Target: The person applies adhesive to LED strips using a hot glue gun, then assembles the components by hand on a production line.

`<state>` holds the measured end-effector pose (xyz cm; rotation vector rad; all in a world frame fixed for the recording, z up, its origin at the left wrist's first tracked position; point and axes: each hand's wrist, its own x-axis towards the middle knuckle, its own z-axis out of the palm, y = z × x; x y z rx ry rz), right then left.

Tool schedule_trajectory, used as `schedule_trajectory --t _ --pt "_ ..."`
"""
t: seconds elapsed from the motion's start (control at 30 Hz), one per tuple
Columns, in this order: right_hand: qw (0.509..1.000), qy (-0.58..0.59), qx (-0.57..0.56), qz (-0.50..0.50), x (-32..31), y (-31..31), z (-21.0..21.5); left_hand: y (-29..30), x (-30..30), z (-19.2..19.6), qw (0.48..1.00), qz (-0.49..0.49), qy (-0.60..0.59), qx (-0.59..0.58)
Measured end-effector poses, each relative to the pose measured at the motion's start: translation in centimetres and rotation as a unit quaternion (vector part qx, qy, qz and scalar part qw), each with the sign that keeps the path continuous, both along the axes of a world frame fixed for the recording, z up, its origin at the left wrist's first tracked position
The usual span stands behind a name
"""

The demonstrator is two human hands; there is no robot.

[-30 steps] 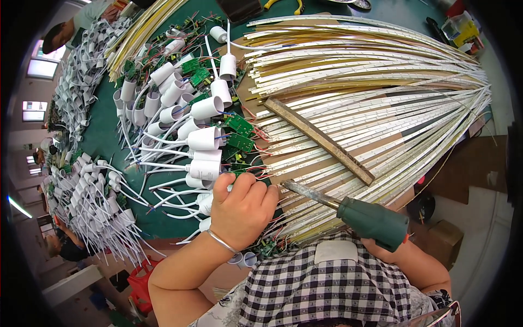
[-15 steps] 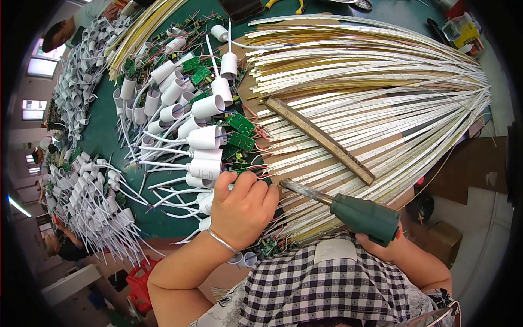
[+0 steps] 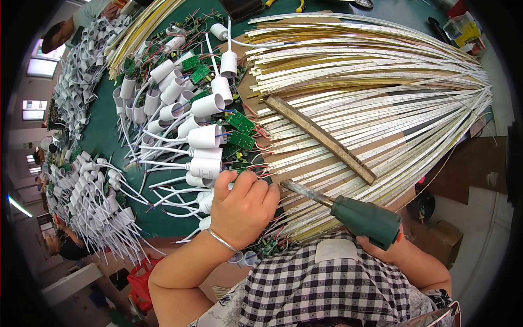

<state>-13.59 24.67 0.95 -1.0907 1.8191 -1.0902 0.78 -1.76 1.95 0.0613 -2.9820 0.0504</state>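
Observation:
My right hand [image 3: 384,248] is wrapped round the dark green handle of a soldering iron [image 3: 364,219]. The iron's metal tip reaches left to the ends of white LED strips [image 3: 321,158], close beside my left hand [image 3: 245,210]. That left hand is closed, its fingers curled down among thin red wires [image 3: 260,168]; what they pinch is hidden beneath them. Just beyond the fingers lie green circuit boards [image 3: 240,124], wired to the strips and to white plastic caps [image 3: 205,137] with white cables.
A wooden bar [image 3: 321,140] lies slantwise across the strips. Heaps of white caps with cables [image 3: 95,191] cover the left of the green table [image 3: 163,223]. A red stool [image 3: 140,286] stands below at left. Other people sit farther off at left.
The soldering iron and right hand have shifted very slightly to the right and nearer to me. My left hand stays in place.

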Motion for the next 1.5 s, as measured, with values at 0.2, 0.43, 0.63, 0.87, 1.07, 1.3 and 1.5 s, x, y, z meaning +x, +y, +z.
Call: schedule_trajectory --t 0.2,0.43,0.63,0.87,1.07,1.3,1.5 --pt "0.999 0.027 -0.008 0.015 -0.4 -0.1 0.1 0.1 -0.1 0.0 1.0 -0.001 0.002 -0.004" --pt "0.987 0.151 -0.034 0.044 -1.2 0.2 1.5 0.0 -0.1 0.1 1.0 0.003 0.002 0.0" --pt "0.998 -0.005 -0.022 0.066 -1.3 0.3 0.7 0.1 -0.2 0.0 1.0 0.005 0.004 -0.01" --pt "0.99 0.093 -0.066 0.089 -1.3 -0.2 0.4 0.1 0.0 0.0 1.0 0.005 0.012 0.003" --pt "0.996 0.026 -0.033 0.075 -1.2 -0.3 0.7 0.0 0.1 0.0 1.0 0.002 0.009 0.004" --pt "0.998 -0.04 -0.027 0.039 -1.0 -0.3 0.7 0.0 0.0 0.0 1.0 0.003 0.008 0.005" --pt "0.996 0.019 -0.052 0.071 -1.4 0.5 -0.5 0.0 -0.1 0.0 1.0 0.002 0.006 0.004"
